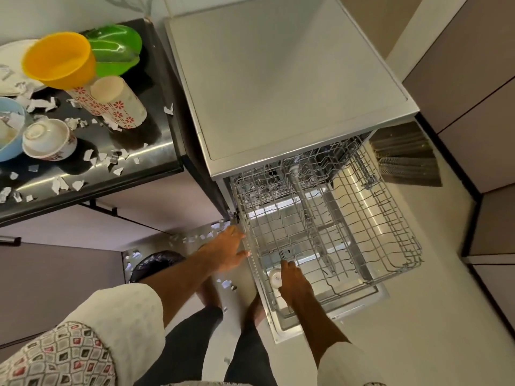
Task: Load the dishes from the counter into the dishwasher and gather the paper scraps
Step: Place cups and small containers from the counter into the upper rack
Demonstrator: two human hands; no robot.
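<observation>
Lower centre: right hand (292, 280) curls on rack (328, 232) front | left hand (227, 253) open, empty | pull level, slowly.

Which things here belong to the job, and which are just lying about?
Job: yellow bowl, green bowl, floral cups, small bowl, paper scraps, dishwasher rack.
Lying about: black bin, cupboard handle.
</observation>
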